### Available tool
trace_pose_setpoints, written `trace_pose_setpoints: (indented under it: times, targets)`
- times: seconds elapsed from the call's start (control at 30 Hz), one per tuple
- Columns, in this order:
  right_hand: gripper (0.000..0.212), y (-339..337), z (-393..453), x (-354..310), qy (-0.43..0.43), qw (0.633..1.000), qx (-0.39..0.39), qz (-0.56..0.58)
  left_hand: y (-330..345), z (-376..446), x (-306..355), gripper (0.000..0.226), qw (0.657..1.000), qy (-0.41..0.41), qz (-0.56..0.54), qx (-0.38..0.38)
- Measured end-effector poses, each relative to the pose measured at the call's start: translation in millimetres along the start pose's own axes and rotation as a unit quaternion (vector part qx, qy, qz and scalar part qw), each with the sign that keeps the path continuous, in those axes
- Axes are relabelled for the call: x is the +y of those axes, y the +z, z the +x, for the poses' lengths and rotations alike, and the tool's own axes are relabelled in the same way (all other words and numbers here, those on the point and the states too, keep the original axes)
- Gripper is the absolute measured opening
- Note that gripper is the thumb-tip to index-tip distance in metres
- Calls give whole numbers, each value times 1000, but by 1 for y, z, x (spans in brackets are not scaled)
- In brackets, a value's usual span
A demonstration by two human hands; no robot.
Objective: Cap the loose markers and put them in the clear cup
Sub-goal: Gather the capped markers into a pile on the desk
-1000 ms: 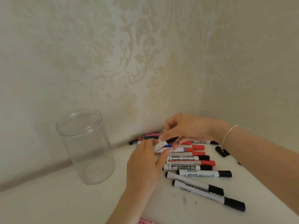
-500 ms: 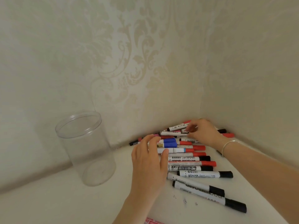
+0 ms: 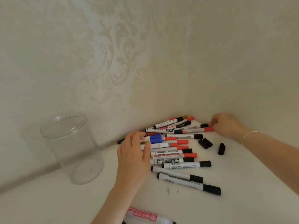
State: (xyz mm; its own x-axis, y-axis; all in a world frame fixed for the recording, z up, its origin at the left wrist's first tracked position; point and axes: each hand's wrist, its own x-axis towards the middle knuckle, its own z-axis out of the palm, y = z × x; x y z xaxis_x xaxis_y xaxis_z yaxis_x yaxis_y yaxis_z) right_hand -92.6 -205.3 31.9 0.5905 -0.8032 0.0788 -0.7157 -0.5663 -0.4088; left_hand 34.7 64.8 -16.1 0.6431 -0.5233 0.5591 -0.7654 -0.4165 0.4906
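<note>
Resting with relaxed, spread fingers on the heap of markers (image 3: pixel 169 147), the left hand (image 3: pixel 134 154) grips nothing. The right hand (image 3: pixel 226 125) curls at a red marker tip; its grip I cannot tell. The clear cup (image 3: pixel 71 147) stands empty, left. Nudged markers could roll, scattering the loose black caps (image 3: pixel 205 143).

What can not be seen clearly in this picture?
- Head view: the left hand covers the left ends of several markers.
- The red-printed marker is cut off by the bottom edge.
- What the right hand touches is hidden by its curled fingers.
- Small marker print is unreadable.
</note>
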Motion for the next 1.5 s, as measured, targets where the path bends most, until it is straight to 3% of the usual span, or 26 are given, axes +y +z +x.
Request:
trace_pose_setpoints:
  times: [0.23,0.4,0.53,0.7,0.93,1.07,1.23,1.5]
  targets:
    - [31,13,-41,7,18,997,-41,59,-15,-7,11,23,1000,-22,-16,0]
    - [29,23,-67,9,2,999,-34,10,-35,-29,14,21,998,-27,-48,-17]
    - [27,29,-80,12,-18,999,-38,-11,-56,-53,11,13,993,-11,-74,-90]
    - [32,34,-97,12,-33,999,-27,-11,-79,-79,10,23,977,1,-78,-197]
    - [33,38,-117,2,-78,996,-26,-44,-85,-102,7,32,941,22,60,-333]
    - [41,35,-122,2,-83,996,-42,-4,-83,-107,6,35,938,26,67,-338]
    - [53,33,-123,5,-76,994,-49,-63,-76,-106,11,34,942,5,28,-335]
    - [36,24,-124,5,-46,992,0,-114,-70,-100,23,37,936,0,65,-347]
